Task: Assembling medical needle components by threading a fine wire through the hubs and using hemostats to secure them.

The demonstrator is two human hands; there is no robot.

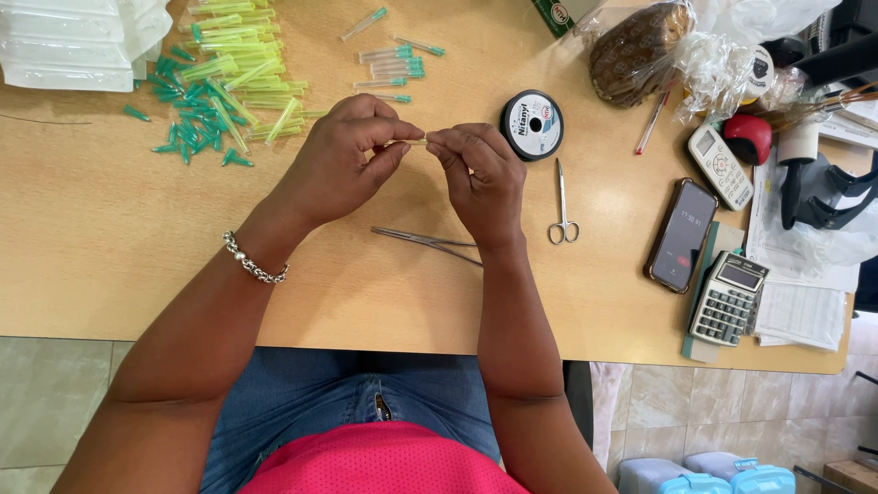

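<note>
Both hands pinch one thin pale tube (416, 142) between them, left hand (343, 160) and right hand (477, 178) closed on its ends, just left of the thread spool (531, 124). Below the spool, scissors (562, 210); bare counter (110, 247) lies leftward.

The flat light-tan wooden table (110, 238) is showing a plain pale grain. The heap of thin plastic tubes (229, 82) is glowing yellow-green with teal caps. The round thread spool (531, 125) is showing black with a white label. The small steel scissors (562, 206) are gleaming silver. The rectangular smartphone (681, 235) is showing a black screen in a brown case. The boxy desk calculator (729, 298) is looking grey with dark keys. The beaded wrist bracelet (253, 261) is shining silver-white.
</note>
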